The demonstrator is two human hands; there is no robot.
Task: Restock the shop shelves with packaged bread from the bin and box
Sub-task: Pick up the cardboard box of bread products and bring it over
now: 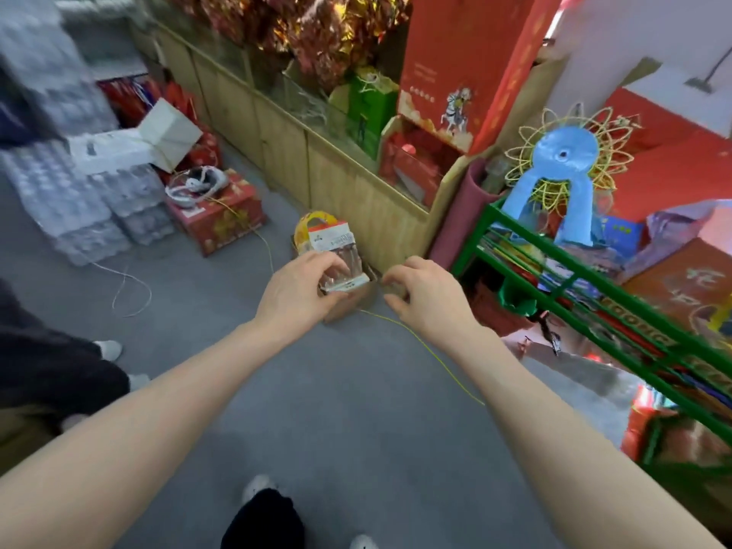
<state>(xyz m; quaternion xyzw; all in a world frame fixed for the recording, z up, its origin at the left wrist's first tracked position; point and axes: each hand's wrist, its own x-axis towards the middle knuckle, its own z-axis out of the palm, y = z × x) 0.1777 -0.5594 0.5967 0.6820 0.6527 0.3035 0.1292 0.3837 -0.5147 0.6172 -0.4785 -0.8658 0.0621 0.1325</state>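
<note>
Clear plastic bread packet with red-white label (336,259) is pinched by the left hand (301,291). I cannot tell whether the curled right hand (424,299) holds anything. The slick film may slip out.

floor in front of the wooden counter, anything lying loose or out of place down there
Yes. A thin yellow cord trails loose across the grey floor, from the cardboard box toward the green rack, in the walking path. A second pale cord lies in a loop on the floor beside the stacked bottled-water packs.
</note>
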